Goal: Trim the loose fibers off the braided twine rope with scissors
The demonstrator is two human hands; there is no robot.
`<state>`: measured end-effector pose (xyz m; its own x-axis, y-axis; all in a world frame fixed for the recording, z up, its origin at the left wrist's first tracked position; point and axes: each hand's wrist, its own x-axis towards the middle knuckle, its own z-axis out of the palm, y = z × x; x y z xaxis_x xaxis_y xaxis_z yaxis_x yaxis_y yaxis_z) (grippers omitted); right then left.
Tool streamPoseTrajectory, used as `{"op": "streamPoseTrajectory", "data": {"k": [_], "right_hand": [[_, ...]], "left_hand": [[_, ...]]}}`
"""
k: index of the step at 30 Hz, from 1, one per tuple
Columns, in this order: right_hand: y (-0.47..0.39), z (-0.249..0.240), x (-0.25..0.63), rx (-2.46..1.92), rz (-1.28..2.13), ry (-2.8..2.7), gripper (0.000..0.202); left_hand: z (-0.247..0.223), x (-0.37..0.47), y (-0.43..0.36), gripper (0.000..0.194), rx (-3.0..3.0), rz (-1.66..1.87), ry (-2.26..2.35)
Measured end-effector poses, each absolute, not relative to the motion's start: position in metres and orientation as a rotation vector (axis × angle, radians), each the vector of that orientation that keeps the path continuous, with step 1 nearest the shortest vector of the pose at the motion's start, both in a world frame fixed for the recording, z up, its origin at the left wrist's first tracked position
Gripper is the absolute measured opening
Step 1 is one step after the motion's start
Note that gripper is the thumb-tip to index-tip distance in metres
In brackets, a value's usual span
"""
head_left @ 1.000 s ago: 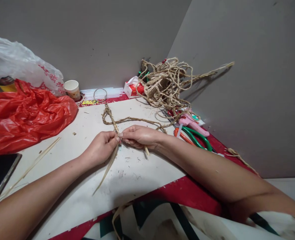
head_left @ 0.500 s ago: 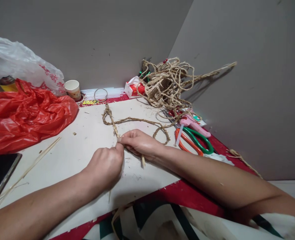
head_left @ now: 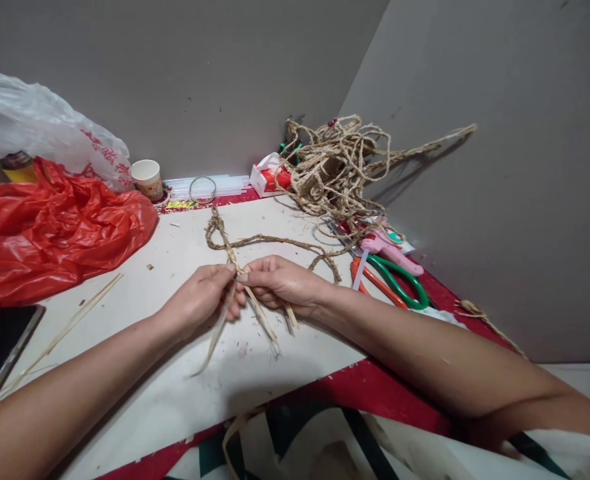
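A thin braided straw cord (head_left: 275, 238) curves over the white board, and its near end runs down to my fingers. My left hand (head_left: 207, 293) pinches a pale flat strand (head_left: 215, 340) that hangs toward the lower left. Beside it, my right hand (head_left: 279, 283) pinches the cord's end where the strands part. Loose straw strands (head_left: 262, 320) stick out below the fingertips, and another short end shows under my right hand. The fingertips of both hands nearly touch.
Tangled straw rope (head_left: 335, 167) lies at the back right, with a pink glue gun (head_left: 389, 252) and green-handled scissors (head_left: 399, 280) nearer. A red plastic bag (head_left: 59, 233), paper cup (head_left: 146, 180) and phone (head_left: 5, 347) are on the left. A tissue pack (head_left: 269, 177) stands behind.
My left hand has risen and turned from a fist into a pinch, with its strand now hanging left. More loose strands show between the hands. My right hand has barely moved.
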<state>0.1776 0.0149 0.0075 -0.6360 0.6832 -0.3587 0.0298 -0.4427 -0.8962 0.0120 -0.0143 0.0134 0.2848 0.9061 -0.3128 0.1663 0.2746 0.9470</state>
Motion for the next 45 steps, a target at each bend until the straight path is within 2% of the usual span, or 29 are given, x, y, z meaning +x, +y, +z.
{"op": "streamPoseTrajectory", "data": {"k": [5,10,13,16,29,35,39,41,45], "right_hand": [[0.018,0.003,0.18,-1.062,1.851,-1.706,0.026],[0.015,0.007,0.18,-1.129,1.277,-2.17,0.021],[0.011,0.013,0.18,-1.15,0.974,-2.366,0.023],[0.009,0.016,0.18,-1.168,0.817,-2.447,0.023],[0.001,0.04,0.186,-1.294,0.571,-2.748,0.027],[-0.011,0.038,0.18,-1.278,0.807,-2.634,0.03],[-0.021,0.027,0.174,-1.346,0.605,-2.725,0.026],[-0.025,0.029,0.173,-1.359,0.535,-2.806,0.026],[-0.026,0.046,0.182,-1.12,0.779,-2.874,0.028]], "left_hand": [[0.01,0.01,-0.013,0.03,1.339,0.675,1.263],[0.008,0.003,-0.006,0.032,1.529,0.637,1.254],[0.008,0.003,-0.005,0.032,1.46,0.621,1.241],[0.009,0.004,-0.007,0.029,1.294,0.607,1.206],[0.006,0.008,-0.009,0.021,1.287,0.681,1.223],[0.007,0.012,-0.014,0.026,1.241,0.736,1.225],[0.01,0.016,-0.018,0.035,1.173,0.746,1.221],[0.01,0.016,-0.02,0.033,1.164,0.757,1.195],[0.009,0.014,-0.02,0.023,1.133,0.759,1.162]]}}
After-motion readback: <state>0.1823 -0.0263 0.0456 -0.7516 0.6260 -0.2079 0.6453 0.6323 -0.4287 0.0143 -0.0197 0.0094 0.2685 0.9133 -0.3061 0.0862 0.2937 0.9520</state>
